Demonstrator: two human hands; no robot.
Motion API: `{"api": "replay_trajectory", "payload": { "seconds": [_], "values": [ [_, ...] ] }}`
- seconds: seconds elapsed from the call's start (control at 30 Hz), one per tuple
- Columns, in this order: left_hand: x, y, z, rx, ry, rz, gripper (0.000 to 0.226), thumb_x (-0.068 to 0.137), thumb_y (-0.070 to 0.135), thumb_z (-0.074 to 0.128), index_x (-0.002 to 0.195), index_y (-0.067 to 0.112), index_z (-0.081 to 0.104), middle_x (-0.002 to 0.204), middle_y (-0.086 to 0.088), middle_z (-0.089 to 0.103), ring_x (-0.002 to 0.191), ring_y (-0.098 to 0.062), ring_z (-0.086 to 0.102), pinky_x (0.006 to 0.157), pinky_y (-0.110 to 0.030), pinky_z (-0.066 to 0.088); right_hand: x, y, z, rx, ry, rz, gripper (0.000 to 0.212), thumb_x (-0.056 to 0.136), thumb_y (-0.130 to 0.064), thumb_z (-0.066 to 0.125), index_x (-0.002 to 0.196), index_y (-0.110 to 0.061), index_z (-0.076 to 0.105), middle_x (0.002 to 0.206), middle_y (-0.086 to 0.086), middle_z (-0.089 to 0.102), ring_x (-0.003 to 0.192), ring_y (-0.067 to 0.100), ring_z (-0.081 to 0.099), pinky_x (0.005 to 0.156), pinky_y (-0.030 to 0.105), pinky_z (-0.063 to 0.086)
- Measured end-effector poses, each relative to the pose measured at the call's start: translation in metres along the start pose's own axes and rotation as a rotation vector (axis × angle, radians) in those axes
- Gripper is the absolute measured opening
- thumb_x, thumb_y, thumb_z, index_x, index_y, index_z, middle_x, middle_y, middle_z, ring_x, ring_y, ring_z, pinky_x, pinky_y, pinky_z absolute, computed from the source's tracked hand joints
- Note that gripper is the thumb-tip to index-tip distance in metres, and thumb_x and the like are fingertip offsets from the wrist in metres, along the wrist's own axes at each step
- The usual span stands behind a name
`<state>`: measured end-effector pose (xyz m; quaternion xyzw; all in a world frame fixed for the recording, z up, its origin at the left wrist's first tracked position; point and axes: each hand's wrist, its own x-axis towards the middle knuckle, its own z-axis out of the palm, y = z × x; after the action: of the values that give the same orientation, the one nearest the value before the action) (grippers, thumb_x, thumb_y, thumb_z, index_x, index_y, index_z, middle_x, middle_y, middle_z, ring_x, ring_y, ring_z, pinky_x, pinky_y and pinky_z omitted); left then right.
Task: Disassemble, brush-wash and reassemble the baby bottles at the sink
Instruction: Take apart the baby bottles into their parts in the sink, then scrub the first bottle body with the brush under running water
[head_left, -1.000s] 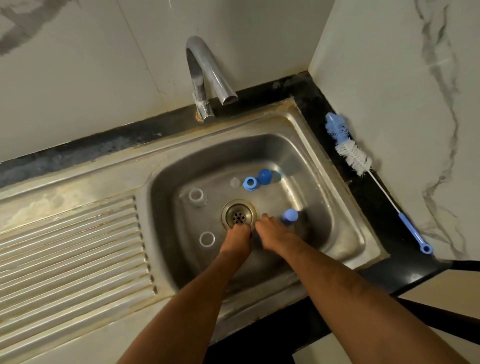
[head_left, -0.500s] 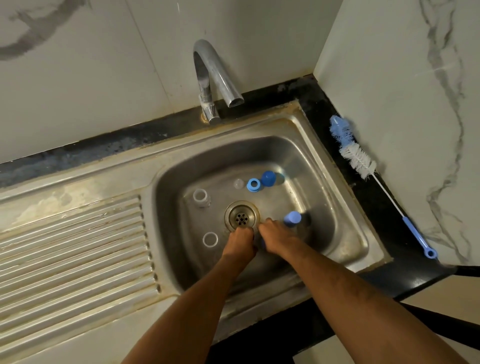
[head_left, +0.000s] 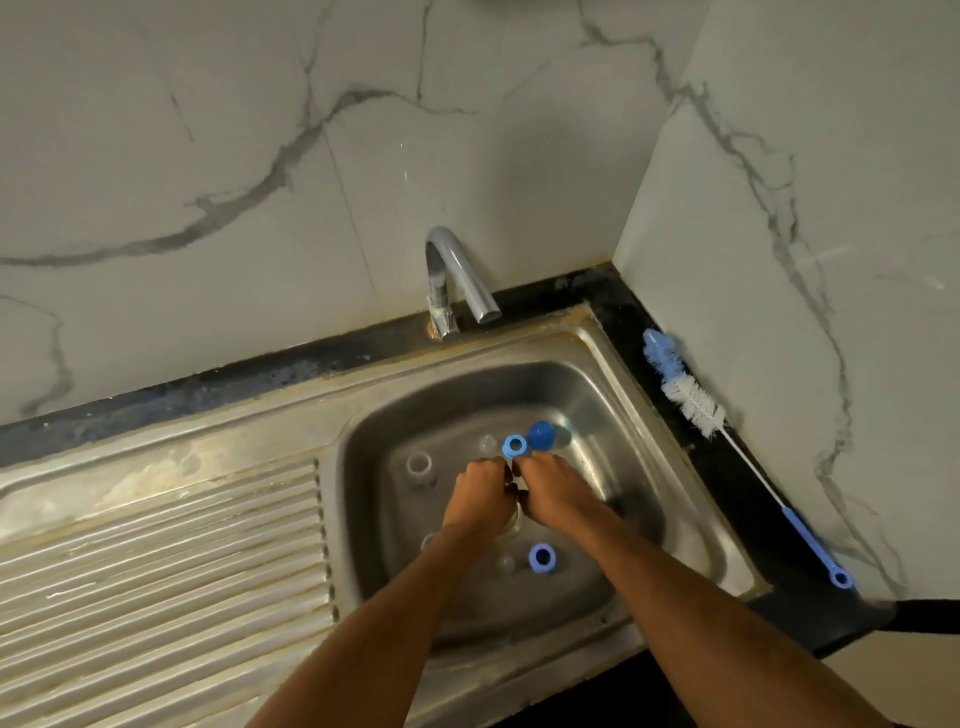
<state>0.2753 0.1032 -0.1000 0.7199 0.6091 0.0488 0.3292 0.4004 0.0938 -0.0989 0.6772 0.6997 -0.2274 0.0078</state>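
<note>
My left hand (head_left: 480, 493) and my right hand (head_left: 553, 488) meet knuckle to knuckle over the middle of the steel sink (head_left: 675, 525). Their fingers curl round a clear bottle piece (head_left: 515, 515), of which only a sliver shows between them. On the sink floor below lie a blue collar ring (head_left: 542, 557) and a clear teat (head_left: 504, 564). Behind the hands lie a second blue ring (head_left: 515, 445), a blue cap (head_left: 541, 434) and a small clear part (head_left: 487, 443). A clear bottle body (head_left: 420, 466) stands at the left. The drain is hidden.
The chrome tap (head_left: 457, 275) stands at the back rim, with no water running. A blue and white bottle brush (head_left: 691, 397) lies on the black counter strip along the right wall. The ribbed drainboard (head_left: 156, 561) stretches to the left. Marble walls close the corner.
Both hands rose from beside the drain and moved toward the back of the sink. The blue ring formerly by my right hand now lies loose on the floor with a teat. The camera tilted upward.
</note>
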Motion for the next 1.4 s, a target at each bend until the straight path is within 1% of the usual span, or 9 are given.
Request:
{"api": "replay_trajectory", "payload": {
  "seconds": [0.13,0.3,0.4,0.53,0.8,0.93,1.13,1.3,1.4],
  "values": [
    [0.010,0.024,-0.025,-0.006,0.047,0.071,0.015,0.093,0.007,0.052,0.096,0.011,0.066,0.096,-0.002,0.069,0.088,-0.021,0.066,0.070,-0.026,0.045,0.002,-0.002,-0.032,0.005,0.106,0.017,0.022,0.087,-0.012,0.060,0.108,-0.014,0.065,0.109,0.006,0.065,0.096,0.026,0.066,0.077,0.037,0.056],
    [0.026,0.069,-0.024,-0.102,0.045,0.131,0.011,0.096,0.017,0.056,0.098,0.015,0.067,0.092,0.003,0.065,0.077,-0.008,0.060,0.068,-0.021,0.045,-0.010,0.027,-0.068,-0.020,0.261,0.133,0.017,0.091,-0.019,0.061,0.107,-0.016,0.065,0.107,0.007,0.066,0.096,0.022,0.065,0.078,0.030,0.052],
    [0.036,0.104,-0.013,-0.121,0.048,0.205,0.019,0.096,0.025,0.058,0.110,0.015,0.066,0.107,-0.002,0.067,0.096,-0.019,0.066,0.082,-0.032,0.054,-0.025,0.057,-0.089,-0.011,0.373,0.225,0.016,0.087,-0.019,0.066,0.102,-0.013,0.064,0.103,0.007,0.065,0.092,0.022,0.064,0.074,0.030,0.053],
    [0.043,0.149,0.007,-0.124,0.060,0.324,0.027,0.097,0.018,0.053,0.122,0.009,0.060,0.120,-0.010,0.063,0.109,-0.027,0.062,0.089,-0.035,0.050,-0.043,0.098,-0.107,-0.041,0.494,0.393,0.022,0.082,-0.008,0.064,0.104,-0.005,0.066,0.103,0.015,0.066,0.094,0.030,0.064,0.079,0.037,0.054],
    [0.043,0.183,0.040,-0.142,0.043,0.370,0.036,0.096,0.012,0.050,0.132,0.007,0.055,0.135,-0.010,0.055,0.118,-0.024,0.057,0.096,-0.031,0.049,-0.070,0.144,-0.108,-0.131,0.413,0.678,0.021,0.086,-0.024,0.070,0.102,-0.012,0.067,0.105,0.010,0.064,0.097,0.024,0.061,0.075,0.032,0.053],
    [0.043,0.185,0.050,-0.137,0.018,0.357,0.028,0.098,0.012,0.048,0.124,0.009,0.058,0.134,-0.008,0.055,0.117,-0.019,0.057,0.095,-0.028,0.048,-0.067,0.150,-0.096,-0.168,0.401,0.710,0.023,0.088,-0.021,0.067,0.109,-0.013,0.064,0.106,0.008,0.068,0.100,0.024,0.062,0.078,0.034,0.054],
    [0.047,0.179,0.053,-0.136,0.022,0.331,0.033,0.101,0.017,0.051,0.134,0.011,0.053,0.134,-0.007,0.054,0.118,-0.017,0.056,0.090,-0.021,0.042,-0.058,0.148,-0.085,-0.164,0.419,0.691,0.017,0.095,-0.028,0.059,0.105,-0.017,0.066,0.106,0.007,0.067,0.104,0.026,0.058,0.084,0.037,0.049],
    [0.047,0.166,0.043,-0.118,0.084,0.337,0.035,0.103,0.018,0.049,0.137,0.010,0.051,0.137,-0.008,0.054,0.121,-0.019,0.055,0.091,-0.021,0.040,-0.045,0.140,-0.082,0.132,0.526,0.572,0.022,0.095,-0.010,0.053,0.074,-0.014,0.057,0.081,0.008,0.062,0.075,0.025,0.059,0.062,0.030,0.035],
    [0.047,0.152,0.027,-0.120,0.135,0.326,0.031,0.103,0.018,0.050,0.133,0.010,0.054,0.133,-0.009,0.056,0.116,-0.019,0.057,0.091,-0.022,0.043,-0.035,0.119,-0.089,0.294,0.586,0.529,0.023,0.092,-0.008,0.056,0.070,-0.013,0.060,0.070,0.000,0.059,0.063,0.015,0.053,0.056,0.024,0.035]
  ]
}}
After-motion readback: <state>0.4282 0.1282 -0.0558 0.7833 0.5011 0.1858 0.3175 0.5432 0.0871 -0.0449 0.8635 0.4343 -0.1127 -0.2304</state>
